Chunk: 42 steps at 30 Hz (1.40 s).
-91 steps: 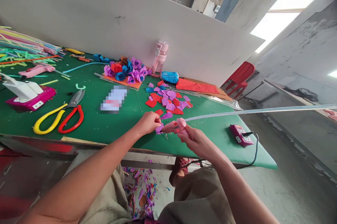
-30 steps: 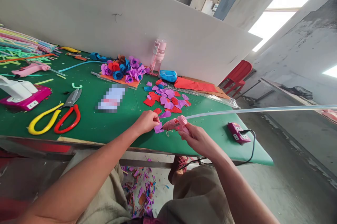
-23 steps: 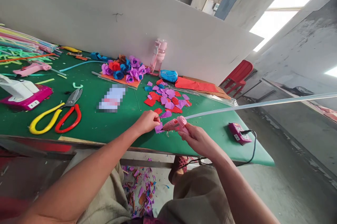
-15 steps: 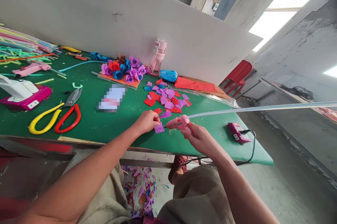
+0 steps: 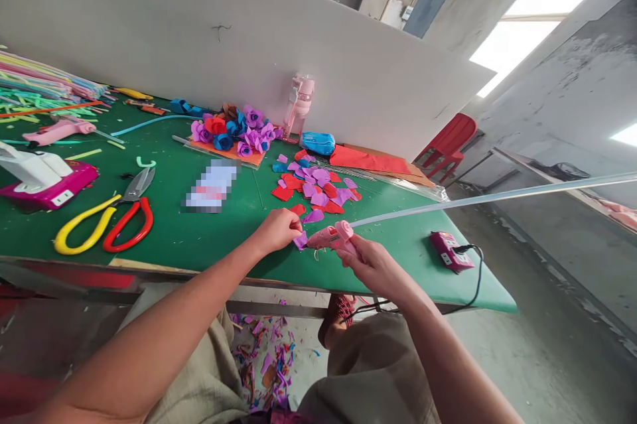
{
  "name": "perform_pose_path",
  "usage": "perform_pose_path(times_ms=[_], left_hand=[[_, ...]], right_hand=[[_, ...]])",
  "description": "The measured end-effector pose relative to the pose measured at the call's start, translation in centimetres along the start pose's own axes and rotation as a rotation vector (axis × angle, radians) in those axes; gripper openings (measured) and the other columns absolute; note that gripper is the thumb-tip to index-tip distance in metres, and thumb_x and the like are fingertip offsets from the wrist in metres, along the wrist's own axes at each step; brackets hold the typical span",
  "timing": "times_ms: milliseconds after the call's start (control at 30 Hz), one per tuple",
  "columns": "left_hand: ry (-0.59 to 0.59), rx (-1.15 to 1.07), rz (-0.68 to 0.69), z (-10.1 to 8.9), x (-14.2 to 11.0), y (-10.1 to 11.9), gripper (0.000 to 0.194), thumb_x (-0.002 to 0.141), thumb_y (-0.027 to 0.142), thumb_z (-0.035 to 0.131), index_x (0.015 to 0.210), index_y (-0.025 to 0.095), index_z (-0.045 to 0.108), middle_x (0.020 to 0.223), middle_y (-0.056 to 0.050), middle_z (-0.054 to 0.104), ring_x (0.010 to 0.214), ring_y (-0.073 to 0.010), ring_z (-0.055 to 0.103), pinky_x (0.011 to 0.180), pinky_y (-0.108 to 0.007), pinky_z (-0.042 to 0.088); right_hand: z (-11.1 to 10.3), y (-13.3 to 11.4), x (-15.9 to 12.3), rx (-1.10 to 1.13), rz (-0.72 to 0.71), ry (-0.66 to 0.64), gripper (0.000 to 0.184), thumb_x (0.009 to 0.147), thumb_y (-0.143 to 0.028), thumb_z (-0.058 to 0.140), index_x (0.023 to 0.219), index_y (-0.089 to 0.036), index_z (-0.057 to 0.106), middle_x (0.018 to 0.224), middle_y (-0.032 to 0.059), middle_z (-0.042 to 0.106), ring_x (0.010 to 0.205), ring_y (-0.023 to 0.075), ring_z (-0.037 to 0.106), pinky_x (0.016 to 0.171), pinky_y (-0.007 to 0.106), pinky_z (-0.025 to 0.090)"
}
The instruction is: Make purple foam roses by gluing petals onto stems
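Note:
Between the fingertips of my left hand [image 5: 277, 228] is a small purple paper piece [image 5: 300, 241]. My right hand [image 5: 369, 260] is wrapped round the handle of a pink hot glue gun [image 5: 332, 237]. Its nozzle points left and meets the purple piece, or nearly so; I cannot tell whether they touch. A long clear glue stick [image 5: 448, 204] runs out of the gun's back to the right. Just beyond my hands lie loose red, purple and blue paper petals [image 5: 318, 185]. Finished paper flowers [image 5: 239, 129] are heaped farther back on an orange sheet.
Scissors with yellow and red handles [image 5: 112, 215] lie at left, near a magenta power strip [image 5: 74, 178] and a second pink glue gun [image 5: 64, 130]. A pink bottle [image 5: 299, 105] stands against the board. Another power strip [image 5: 452, 251] with a cord sits at the right end.
The glue gun in my right hand has moved slightly left, its nozzle now at the purple piece. The glue stick's far end has swung upward. My left hand has hardly moved.

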State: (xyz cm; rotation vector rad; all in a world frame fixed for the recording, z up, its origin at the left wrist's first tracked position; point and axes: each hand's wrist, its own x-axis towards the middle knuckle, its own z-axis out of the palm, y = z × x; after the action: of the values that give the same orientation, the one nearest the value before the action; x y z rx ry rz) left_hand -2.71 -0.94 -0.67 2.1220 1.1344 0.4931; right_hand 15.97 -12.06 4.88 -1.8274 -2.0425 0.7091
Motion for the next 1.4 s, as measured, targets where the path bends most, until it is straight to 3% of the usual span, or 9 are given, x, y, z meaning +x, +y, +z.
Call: perform_pose_path(times_ms=[233,367,633,733,933,1067,1167,1267,1400], left_hand=[[0.014,-0.011,0.009,0.1,0.0,-0.2,0.013,0.066,0.013,0.055,0.058,0.016,0.065,0.066,-0.003,0.070,0.067,-0.0163,0.063,0.059,-0.024,0.038],[0.008,-0.060,-0.004,0.2,0.1,-0.5,0.011,0.066,0.017,0.057,0.058,0.016,0.064,0.067,-0.003,0.069,0.068,-0.0165,0.062,0.059,-0.024,0.039],[-0.108,-0.595,-0.170,-0.7,0.2,-0.7,0.013,0.064,0.023,0.066,0.065,0.013,0.060,0.059,0.004,0.053,0.046,-0.0049,0.039,0.046,-0.020,0.029],[-0.223,-0.801,-0.210,-1.4,-0.1,-0.5,0.021,0.063,0.028,0.070,0.070,0.013,0.057,0.055,0.007,0.042,0.038,-0.0012,0.021,0.038,-0.021,0.012],[-0.284,-0.982,-0.138,-2.2,-0.7,0.0,0.026,0.063,0.031,0.074,0.072,0.013,0.058,0.058,0.006,0.040,0.039,0.0000,0.021,0.038,-0.021,0.010],[-0.234,-0.929,-0.120,-2.8,-1.0,0.4,0.024,0.064,0.032,0.072,0.072,0.013,0.061,0.059,0.006,0.044,0.041,-0.0013,0.023,0.038,-0.021,0.012],[-0.164,-0.802,-0.084,-3.3,-1.2,0.7,0.021,0.064,0.032,0.071,0.071,0.014,0.064,0.060,0.004,0.051,0.045,-0.0039,0.034,0.042,-0.021,0.023],[-0.104,-0.711,-0.003,-3.7,-1.4,0.9,0.016,0.065,0.030,0.069,0.069,0.015,0.067,0.065,0.001,0.060,0.061,-0.0094,0.050,0.060,-0.023,0.038],[-0.068,-0.655,0.011,-3.8,-1.5,0.7,0.014,0.065,0.029,0.069,0.068,0.015,0.068,0.068,-0.001,0.065,0.070,-0.0150,0.057,0.070,-0.027,0.042]], right_hand=[[-0.8,0.8,-0.7,0.073,0.025,0.047,0.029,0.087,-0.044,0.039,0.074,-0.021,0.051,0.063,-0.0002,0.053,0.054,0.0126,0.045,0.051,0.024,0.035],[-1.5,1.3,-1.1,0.280,0.150,0.031,0.034,0.084,-0.051,0.044,0.072,-0.019,0.050,0.051,-0.0045,0.043,0.045,0.0101,0.039,0.045,0.023,0.032],[-2.4,6.1,-0.8,0.745,0.339,0.147,0.042,0.076,-0.056,0.058,0.089,-0.016,0.055,0.081,0.0041,0.063,0.050,0.0084,0.048,0.044,0.022,0.034],[-2.0,8.4,-0.3,0.584,0.409,0.209,0.045,0.074,-0.061,0.056,0.081,-0.017,0.056,0.064,-0.0006,0.056,0.053,0.0113,0.048,0.047,0.023,0.034],[-1.3,11.2,0.6,0.002,0.389,0.293,0.049,0.078,-0.066,0.043,0.064,-0.020,0.051,0.050,-0.0013,0.051,0.055,0.0167,0.050,0.052,0.026,0.035],[-1.3,8.1,1.3,-0.120,0.343,0.551,0.042,0.074,-0.061,0.053,0.076,-0.019,0.059,0.078,0.0068,0.064,0.071,0.0208,0.057,0.061,0.030,0.040],[-0.6,3.0,2.2,0.266,0.148,0.324,0.043,0.081,-0.057,0.046,0.092,-0.019,0.064,0.085,0.0057,0.066,0.075,0.0190,0.058,0.066,0.028,0.042],[0.5,-1.4,3.5,0.434,-0.022,-0.022,0.037,0.081,-0.050,0.051,0.096,-0.019,0.067,0.088,0.0035,0.066,0.079,0.0170,0.057,0.067,0.026,0.040],[2.2,-3.2,5.5,0.518,0.022,-0.067,0.035,0.079,-0.047,0.055,0.081,-0.015,0.068,0.067,0.0003,0.059,0.058,0.0109,0.045,0.052,0.024,0.029]])
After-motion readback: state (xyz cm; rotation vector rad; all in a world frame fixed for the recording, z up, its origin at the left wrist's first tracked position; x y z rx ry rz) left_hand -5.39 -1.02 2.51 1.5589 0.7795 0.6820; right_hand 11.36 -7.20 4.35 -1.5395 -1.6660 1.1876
